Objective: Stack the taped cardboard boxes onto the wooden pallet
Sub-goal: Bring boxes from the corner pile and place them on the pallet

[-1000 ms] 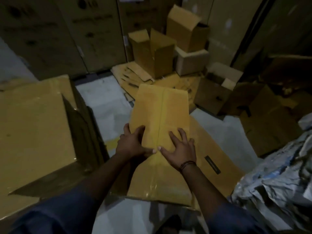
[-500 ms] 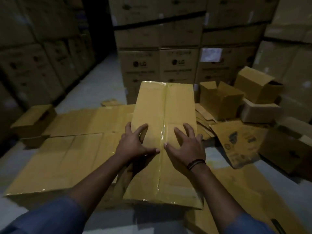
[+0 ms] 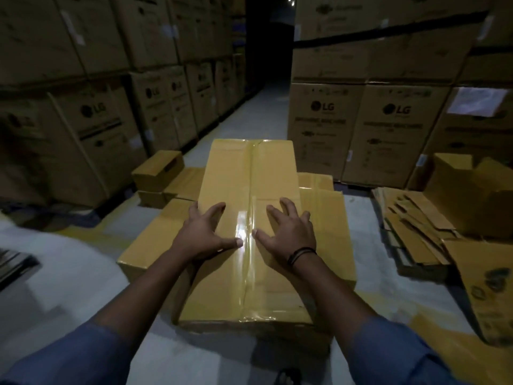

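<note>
Stacked cartons (image 3: 324, 129) behind read LG; their smaller print is too blurred; the taped box (image 3: 244, 184) lies atop other yellow boxes (image 3: 155, 240); left hand (image 3: 204, 233) and right hand (image 3: 288, 232) press open-fingered on its top.

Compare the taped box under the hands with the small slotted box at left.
The taped box is long; the small slotted box is much shorter. The taped box has glossy tape along its top seam; the small slotted box shows a handle slot. The left hand and right hand rest on the taped box; the small slotted box is untouched. Both are tan cardboard.
</note>
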`<state>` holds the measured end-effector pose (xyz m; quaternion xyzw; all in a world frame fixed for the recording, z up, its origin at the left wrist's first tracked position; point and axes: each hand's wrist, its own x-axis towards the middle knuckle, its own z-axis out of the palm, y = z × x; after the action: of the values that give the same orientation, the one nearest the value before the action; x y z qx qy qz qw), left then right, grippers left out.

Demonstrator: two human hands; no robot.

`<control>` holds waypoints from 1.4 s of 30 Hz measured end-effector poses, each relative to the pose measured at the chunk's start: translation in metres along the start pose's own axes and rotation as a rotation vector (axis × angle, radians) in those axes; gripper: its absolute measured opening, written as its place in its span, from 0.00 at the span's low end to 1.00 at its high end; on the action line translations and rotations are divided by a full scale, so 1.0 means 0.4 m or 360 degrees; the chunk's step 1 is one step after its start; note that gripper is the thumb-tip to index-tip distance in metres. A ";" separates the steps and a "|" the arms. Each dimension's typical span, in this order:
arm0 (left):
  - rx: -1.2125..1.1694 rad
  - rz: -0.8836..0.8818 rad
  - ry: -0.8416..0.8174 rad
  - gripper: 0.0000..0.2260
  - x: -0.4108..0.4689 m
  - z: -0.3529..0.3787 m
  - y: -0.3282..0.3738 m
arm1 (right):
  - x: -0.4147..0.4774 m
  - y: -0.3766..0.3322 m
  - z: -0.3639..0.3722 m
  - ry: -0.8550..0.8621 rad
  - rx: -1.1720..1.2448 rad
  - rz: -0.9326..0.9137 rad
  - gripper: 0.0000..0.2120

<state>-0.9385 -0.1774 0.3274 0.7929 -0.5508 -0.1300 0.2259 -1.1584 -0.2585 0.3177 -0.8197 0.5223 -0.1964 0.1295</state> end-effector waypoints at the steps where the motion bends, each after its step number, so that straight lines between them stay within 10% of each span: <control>1: 0.0005 -0.0026 -0.0010 0.60 0.021 -0.003 -0.029 | 0.024 -0.015 0.026 -0.0018 -0.0004 -0.0015 0.39; 42: -0.0174 0.0012 -0.0935 0.55 0.969 0.488 -0.420 | 0.701 0.216 0.682 -0.0624 -0.0148 0.0672 0.41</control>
<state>-0.7511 -0.5319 0.0909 0.7058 -0.5878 -0.3826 0.0998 -0.9976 -0.5474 0.0914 -0.7201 0.6549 0.0212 0.2284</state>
